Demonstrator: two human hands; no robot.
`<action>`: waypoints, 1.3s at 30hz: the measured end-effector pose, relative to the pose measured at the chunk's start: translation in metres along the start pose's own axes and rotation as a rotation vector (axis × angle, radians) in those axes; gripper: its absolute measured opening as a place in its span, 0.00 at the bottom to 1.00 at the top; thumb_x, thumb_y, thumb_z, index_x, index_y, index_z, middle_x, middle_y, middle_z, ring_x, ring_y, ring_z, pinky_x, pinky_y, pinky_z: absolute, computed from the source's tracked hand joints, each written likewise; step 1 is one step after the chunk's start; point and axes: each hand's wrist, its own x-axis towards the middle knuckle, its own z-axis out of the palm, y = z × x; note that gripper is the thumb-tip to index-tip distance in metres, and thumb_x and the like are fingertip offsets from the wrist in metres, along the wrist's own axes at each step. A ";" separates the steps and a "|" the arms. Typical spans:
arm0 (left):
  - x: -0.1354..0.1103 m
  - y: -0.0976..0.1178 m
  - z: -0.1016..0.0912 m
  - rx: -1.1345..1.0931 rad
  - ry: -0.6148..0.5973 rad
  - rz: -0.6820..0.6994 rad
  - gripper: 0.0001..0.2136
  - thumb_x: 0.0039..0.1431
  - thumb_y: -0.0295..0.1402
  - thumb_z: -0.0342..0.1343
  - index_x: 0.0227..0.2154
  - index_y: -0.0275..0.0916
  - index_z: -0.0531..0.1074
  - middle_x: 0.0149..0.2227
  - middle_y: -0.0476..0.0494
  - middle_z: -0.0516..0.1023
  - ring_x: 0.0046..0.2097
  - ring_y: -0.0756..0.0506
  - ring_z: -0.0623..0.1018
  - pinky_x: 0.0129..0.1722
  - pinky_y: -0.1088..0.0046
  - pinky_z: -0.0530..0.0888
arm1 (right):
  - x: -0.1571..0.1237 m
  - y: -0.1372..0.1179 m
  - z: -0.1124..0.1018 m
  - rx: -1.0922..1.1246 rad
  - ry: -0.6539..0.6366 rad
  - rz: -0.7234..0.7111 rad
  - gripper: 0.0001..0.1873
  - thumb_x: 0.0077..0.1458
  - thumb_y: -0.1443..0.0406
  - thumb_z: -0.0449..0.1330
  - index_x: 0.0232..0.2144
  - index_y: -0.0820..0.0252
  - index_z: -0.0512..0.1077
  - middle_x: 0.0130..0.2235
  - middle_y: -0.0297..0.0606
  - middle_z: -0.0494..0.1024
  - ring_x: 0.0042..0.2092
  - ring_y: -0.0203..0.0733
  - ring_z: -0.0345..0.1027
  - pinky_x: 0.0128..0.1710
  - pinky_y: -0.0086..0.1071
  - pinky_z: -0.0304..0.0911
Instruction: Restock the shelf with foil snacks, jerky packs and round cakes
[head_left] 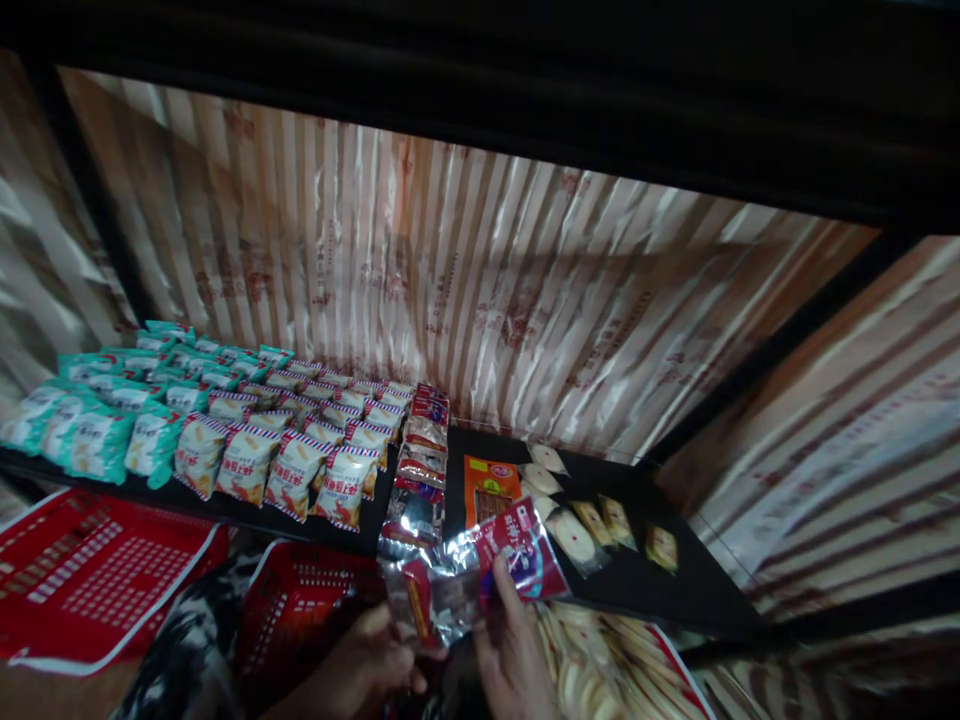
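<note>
Close by, pinching the near left end of a silver packet [415, 600] with the left hand [371, 650], in a small, tight grip. Just to the right, pinching a red and purple packet [525, 545] with the right hand [510, 640], thumb on top, other fingers mostly out of sight underneath. Cannot tell the bend of those hidden fingers. Holding both packets up side by side, one over the other in the middle, right at the front end of a row of red and silver packets [424, 455].

Low down by the left hand, a dark red basket [315, 580], then a bit of black and white cloth [199, 630], then a brighter red basket [112, 575] with a white rim. Low on the right, lots of long pale packs [600, 665] in a heap.

A little farther, a black shelf [705, 595]. On it, from left to right: teal bags [97, 435], packed close; striped bags [292, 475] in neat lines; the red and silver row; an orange packet [487, 490]; pale round packets [576, 535]; small yellow packets [616, 520]. Up high, a thick dark bar [480, 130]. Farthest back, a shiny, wrinkly, striped sheet [450, 290] with red marks.
</note>
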 end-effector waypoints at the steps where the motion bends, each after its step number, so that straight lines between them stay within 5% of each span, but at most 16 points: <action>1: 0.000 0.003 -0.004 0.024 0.010 0.008 0.28 0.35 0.42 0.68 0.43 0.41 0.74 0.34 0.42 0.78 0.37 0.42 0.75 0.33 0.72 0.68 | 0.004 -0.003 0.000 -0.012 0.029 -0.015 0.30 0.29 0.54 0.71 0.39 0.53 0.74 0.38 0.38 0.80 0.45 0.52 0.72 0.37 0.38 0.71; 6: 0.002 0.023 -0.006 0.235 0.087 -0.008 0.28 0.43 0.51 0.61 0.46 0.41 0.72 0.31 0.47 0.76 0.25 0.52 0.68 0.23 0.78 0.61 | 0.022 -0.017 0.016 0.059 0.017 0.136 0.23 0.31 0.56 0.71 0.32 0.59 0.74 0.29 0.38 0.81 0.35 0.51 0.75 0.33 0.39 0.70; 12: 0.026 0.020 0.002 0.435 0.189 -0.084 0.22 0.41 0.50 0.61 0.35 0.39 0.74 0.27 0.49 0.75 0.30 0.47 0.72 0.27 0.76 0.65 | 0.030 -0.012 0.024 0.046 -0.047 0.229 0.24 0.33 0.55 0.71 0.32 0.62 0.74 0.28 0.39 0.80 0.32 0.47 0.75 0.30 0.36 0.69; 18: 0.047 0.026 0.006 0.343 0.388 -0.036 0.22 0.39 0.47 0.62 0.36 0.38 0.74 0.34 0.44 0.79 0.38 0.40 0.76 0.36 0.68 0.70 | 0.034 0.018 0.013 0.067 -0.001 0.151 0.27 0.36 0.55 0.70 0.39 0.56 0.70 0.32 0.34 0.80 0.33 0.44 0.75 0.31 0.32 0.69; 25: 0.091 0.034 -0.005 0.274 0.421 0.079 0.31 0.39 0.41 0.65 0.49 0.35 0.67 0.44 0.37 0.77 0.44 0.40 0.76 0.41 0.70 0.71 | 0.072 0.017 0.022 0.034 0.001 0.063 0.36 0.36 0.57 0.70 0.49 0.55 0.64 0.39 0.37 0.80 0.41 0.47 0.74 0.40 0.37 0.69; 31: 0.137 0.047 -0.009 0.428 0.454 0.218 0.30 0.48 0.31 0.58 0.56 0.38 0.58 0.51 0.39 0.71 0.39 0.46 0.76 0.30 0.77 0.71 | 0.128 0.001 0.044 -0.046 -0.002 -0.008 0.48 0.34 0.57 0.69 0.57 0.57 0.55 0.32 0.34 0.80 0.32 0.45 0.75 0.33 0.37 0.69; 39: 0.174 0.073 -0.022 0.702 0.629 0.349 0.19 0.50 0.22 0.52 0.47 0.32 0.67 0.48 0.37 0.71 0.50 0.44 0.70 0.52 0.69 0.64 | 0.190 0.001 0.066 -0.383 -0.054 -0.218 0.30 0.40 0.55 0.65 0.47 0.61 0.70 0.34 0.38 0.80 0.35 0.45 0.73 0.35 0.35 0.67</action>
